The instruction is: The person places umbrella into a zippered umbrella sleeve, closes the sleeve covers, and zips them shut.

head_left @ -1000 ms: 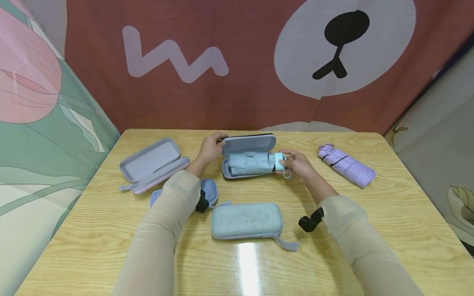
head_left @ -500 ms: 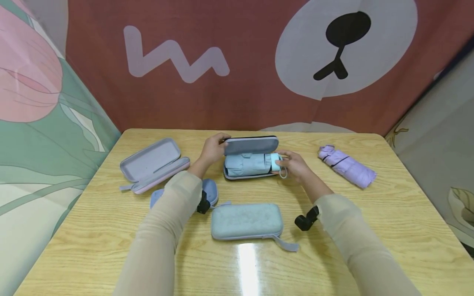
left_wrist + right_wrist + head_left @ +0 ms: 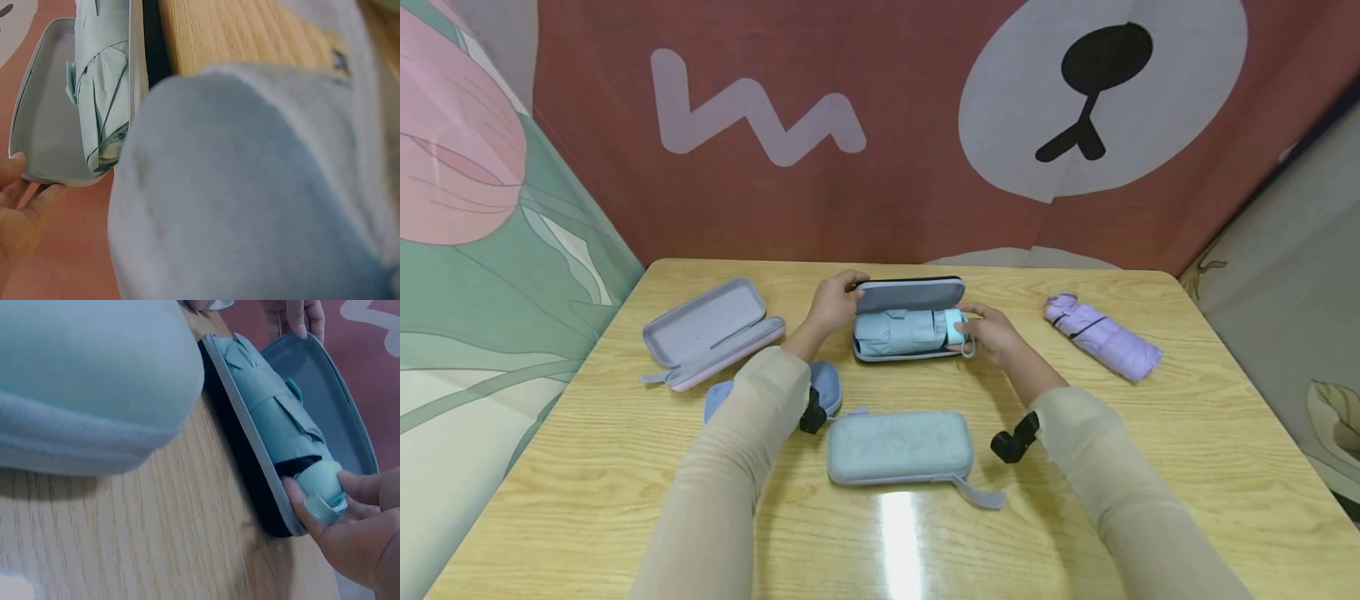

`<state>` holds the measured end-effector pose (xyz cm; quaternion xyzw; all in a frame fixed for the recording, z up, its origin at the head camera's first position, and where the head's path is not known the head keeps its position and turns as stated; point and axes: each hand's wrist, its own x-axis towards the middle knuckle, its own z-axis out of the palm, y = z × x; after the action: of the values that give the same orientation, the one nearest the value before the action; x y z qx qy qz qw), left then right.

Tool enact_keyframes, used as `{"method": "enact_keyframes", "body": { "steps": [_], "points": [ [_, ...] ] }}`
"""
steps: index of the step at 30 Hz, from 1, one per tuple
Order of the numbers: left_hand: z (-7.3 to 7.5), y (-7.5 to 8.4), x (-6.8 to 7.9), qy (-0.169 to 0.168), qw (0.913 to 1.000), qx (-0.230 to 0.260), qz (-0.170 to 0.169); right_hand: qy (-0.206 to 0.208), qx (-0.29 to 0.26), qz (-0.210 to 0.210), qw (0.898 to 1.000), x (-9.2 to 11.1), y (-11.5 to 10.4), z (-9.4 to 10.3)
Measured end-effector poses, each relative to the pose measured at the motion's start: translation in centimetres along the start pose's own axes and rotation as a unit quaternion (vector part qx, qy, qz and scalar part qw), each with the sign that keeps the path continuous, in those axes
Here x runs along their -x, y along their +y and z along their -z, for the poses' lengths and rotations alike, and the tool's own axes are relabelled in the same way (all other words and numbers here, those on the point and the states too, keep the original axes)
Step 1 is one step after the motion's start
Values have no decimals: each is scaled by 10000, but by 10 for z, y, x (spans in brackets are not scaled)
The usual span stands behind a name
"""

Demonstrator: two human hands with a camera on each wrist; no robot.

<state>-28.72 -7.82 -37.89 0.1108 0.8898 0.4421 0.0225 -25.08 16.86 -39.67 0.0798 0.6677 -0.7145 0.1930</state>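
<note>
A folded light-blue umbrella lies in the base of an opened black zip case with grey lining, at the back middle of the table. My left hand pinches the left end of the raised lid between thumb and fingers; the left wrist view shows the thumb inside the lid's edge. At the other end, my right hand grips the umbrella's pale handle, thumb and fingers on either side of it. A wrist loop hangs from that handle. The umbrella's body sits between the case walls in the right wrist view.
A closed mint case with a strap lies in front. Left of it, a blue case is partly hidden under my left sleeve. An opened lilac case lies back left, and a folded purple umbrella rests at the right.
My right hand has moved left and slightly down with the umbrella, whose handle end now sits lower in the case. The case and my left hand have shifted slightly right.
</note>
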Motion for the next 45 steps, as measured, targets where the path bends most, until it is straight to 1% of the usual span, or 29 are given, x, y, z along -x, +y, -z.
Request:
{"method": "enact_keyframes", "body": {
  "steps": [4, 6, 10, 13, 15, 19, 25, 27, 29, 31, 32, 33, 36, 39, 40, 41, 42, 45],
  "points": [
    [-1, 2, 1, -22, 10000, -44, 49, 36, 166, -73, 9998, 0, -2, 0],
    [-2, 2, 1, -29, 10000, -50, 37, -36, 163, -45, 9999, 1, -3, 0],
    [-1, 2, 2, -12, 10000, -17, 18, -329, -3, 77, 9994, 1, -2, 2],
    [-1, 3, 3, 5, 10000, 15, 10, -548, -219, 90, 9982, 0, 0, 5],
    [0, 3, 4, 2, 10000, 21, 12, -659, -264, 107, 9974, 0, 1, 6],
    [0, 4, 4, 11, 10000, 4, 21, -839, -85, 226, 9962, 0, 4, 8],
    [0, 3, 4, 46, 10000, -34, -3, -941, 247, 338, 9947, 2, 5, 9],
    [0, 3, 4, 50, 10000, -16, -20, -928, 437, 384, 9940, 1, 7, 10],
    [0, 2, 5, 42, 10000, 7, -18, -837, 758, 456, 9926, -1, 9, 11],
    [-1, 2, 5, 36, 10000, 38, -2, -718, 1311, 647, 9867, -1, 11, 12],
    [-1, 2, 5, 34, 10000, 47, 8, -652, 1592, 734, 9824, -2, 12, 12],
    [-1, 3, 5, 37, 10000, 55, 21, -639, 1770, 927, 9777, -2, 12, 12],
    [-1, 3, 6, 39, 10000, 42, -5, -502, 2382, 1190, 9626, -3, 12, 10],
    [-1, 2, 6, 52, 10000, -7, -66, -304, 2944, 1219, 9474, -6, 8, 6],
    [-1, 2, 6, 56, 9999, -22, -82, -208, 3238, 1083, 9397, -7, 7, 4],
    [-1, 2, 6, 60, 9999, -28, -97, -128, 3481, 1034, 9316, -7, 5, 2],
    [0, 1, 6, 56, 9999, -30, -117, -77, 3727, 1022, 9223, -8, 4, 0],
    [0, 1, 6, 36, 9999, -48, -141, 63, 4285, 958, 8984, -10, 2, -4]
  ]
}}
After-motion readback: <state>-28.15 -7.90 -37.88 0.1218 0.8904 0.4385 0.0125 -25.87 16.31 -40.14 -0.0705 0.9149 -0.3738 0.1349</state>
